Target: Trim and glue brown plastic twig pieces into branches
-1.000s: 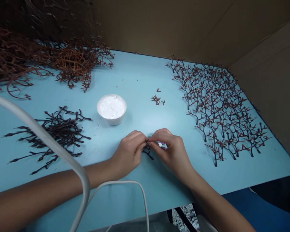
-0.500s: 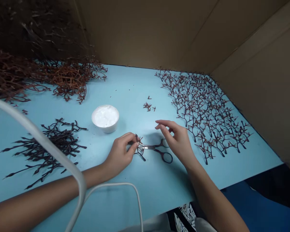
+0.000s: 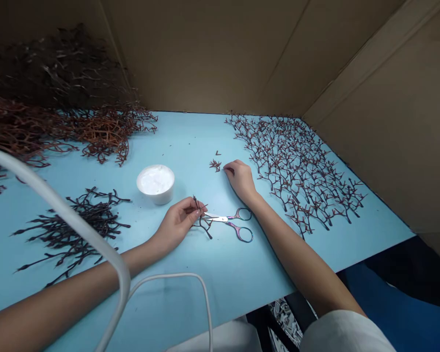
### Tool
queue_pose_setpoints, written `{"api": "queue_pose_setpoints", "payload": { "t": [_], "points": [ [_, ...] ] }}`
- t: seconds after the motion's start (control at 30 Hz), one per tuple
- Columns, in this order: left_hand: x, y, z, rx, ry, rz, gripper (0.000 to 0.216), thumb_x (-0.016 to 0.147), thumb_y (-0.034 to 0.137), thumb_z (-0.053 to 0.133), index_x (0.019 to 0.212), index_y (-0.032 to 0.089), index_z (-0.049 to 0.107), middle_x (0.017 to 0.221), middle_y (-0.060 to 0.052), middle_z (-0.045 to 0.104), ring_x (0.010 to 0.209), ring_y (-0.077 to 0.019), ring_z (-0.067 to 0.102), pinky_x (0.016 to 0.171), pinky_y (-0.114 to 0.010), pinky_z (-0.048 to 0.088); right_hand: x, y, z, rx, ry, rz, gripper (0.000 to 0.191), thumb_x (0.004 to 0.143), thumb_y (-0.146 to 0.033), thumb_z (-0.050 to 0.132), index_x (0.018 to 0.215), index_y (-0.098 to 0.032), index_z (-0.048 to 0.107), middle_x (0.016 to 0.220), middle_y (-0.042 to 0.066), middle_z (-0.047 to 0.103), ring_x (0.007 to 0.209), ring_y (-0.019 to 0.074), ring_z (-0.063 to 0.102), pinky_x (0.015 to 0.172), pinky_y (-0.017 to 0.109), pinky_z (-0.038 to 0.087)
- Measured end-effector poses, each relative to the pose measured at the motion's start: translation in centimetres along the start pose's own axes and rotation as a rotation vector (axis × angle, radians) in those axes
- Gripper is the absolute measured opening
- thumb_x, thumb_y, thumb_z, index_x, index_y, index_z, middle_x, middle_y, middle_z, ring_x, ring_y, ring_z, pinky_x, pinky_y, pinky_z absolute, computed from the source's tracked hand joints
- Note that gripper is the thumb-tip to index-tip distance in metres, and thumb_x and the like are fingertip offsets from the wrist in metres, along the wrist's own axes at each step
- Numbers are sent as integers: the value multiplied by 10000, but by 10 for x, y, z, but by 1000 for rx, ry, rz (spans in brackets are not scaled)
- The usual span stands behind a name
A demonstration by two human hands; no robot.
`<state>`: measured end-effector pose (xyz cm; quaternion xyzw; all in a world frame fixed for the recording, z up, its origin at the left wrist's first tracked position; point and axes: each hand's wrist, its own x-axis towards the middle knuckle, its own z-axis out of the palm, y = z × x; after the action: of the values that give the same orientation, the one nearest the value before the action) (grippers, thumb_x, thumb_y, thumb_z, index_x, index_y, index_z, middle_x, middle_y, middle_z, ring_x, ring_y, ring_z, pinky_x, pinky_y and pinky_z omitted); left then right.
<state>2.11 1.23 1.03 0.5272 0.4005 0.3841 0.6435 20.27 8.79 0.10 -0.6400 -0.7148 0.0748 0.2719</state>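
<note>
My left hand (image 3: 176,221) pinches a small dark branched twig (image 3: 204,226) with reddish tips between thumb and fingers. The scissors (image 3: 225,219) lie on the table with blade tips beside that twig and finger loops pointing right; neither hand grips them. Farther back, my right hand (image 3: 241,180) has its fingertips pinched together, just right of a little heap of short reddish-brown pieces (image 3: 214,165). Whatever may be between those fingertips is too small to make out. A white cup (image 3: 157,197) with white paste in it stands behind my left hand.
Dark twigs (image 3: 84,220) lie heaped at left, with a larger reddish-brown tangle (image 3: 106,129) behind. Many branched pieces (image 3: 289,161) are spread at right. A pale curved tube (image 3: 77,220) crosses the near left. Cardboard walls (image 3: 212,58) border the blue table (image 3: 176,313).
My right hand has moved back and left, from above the scissors' loops to the small heap, and its fingers have closed. My left hand still holds the twig. The view has shifted slightly.
</note>
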Motion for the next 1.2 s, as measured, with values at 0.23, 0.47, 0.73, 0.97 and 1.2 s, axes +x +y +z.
{"api": "queue_pose_setpoints", "payload": {
  "t": [0.23, 0.47, 0.73, 0.97, 1.2],
  "points": [
    [2, -8, -8, -79, -69, -23, 159, 679, 303, 566, 712, 154, 523, 752, -1, 495, 707, -117, 490, 683, -242, 380, -15, 4, -18, 12, -45, 77, 190, 650, -22, 475, 650, -124, 635, 694, 70, 594, 649, 153, 539, 676, 296, 409],
    [4, -5, -11, -189, -142, -64, 136, 683, 278, 579, 679, 163, 506, 721, 20, 457, 659, -95, 444, 648, -222, 354, -42, -20, -28, 198, -136, 100, 121, 670, -190, 552, 569, -145, 600, 485, -8, 550, 490, 102, 510, 509, 220, 401],
    [5, -2, -14, -260, -190, -123, 131, 661, 270, 604, 714, 170, 538, 684, 18, 464, 660, -101, 429, 617, -211, 337, -80, -58, -29, 1073, -330, 433, 72, 624, -213, 606, 660, -150, 613, 494, -26, 572, 436, 70, 501, 415, 185, 365],
    [6, -2, -15, -324, -233, -192, 162, 648, 269, 613, 753, 170, 540, 685, 5, 494, 714, -128, 473, 684, -242, 360, -82, -60, -17, 1179, -298, 530, 63, 629, -212, 602, 632, -150, 606, 560, -10, 616, 413, 50, 485, 367, 165, 317],
    [6, 3, -11, -364, -207, -192, 191, 622, 303, 638, 672, 158, 524, 655, 9, 472, 669, -123, 457, 645, -239, 367, -83, -66, -16, 1160, -304, 555, 70, 638, -220, 595, 631, -151, 600, 560, -12, 621, 433, 60, 509, 392, 174, 333]
  ]
}}
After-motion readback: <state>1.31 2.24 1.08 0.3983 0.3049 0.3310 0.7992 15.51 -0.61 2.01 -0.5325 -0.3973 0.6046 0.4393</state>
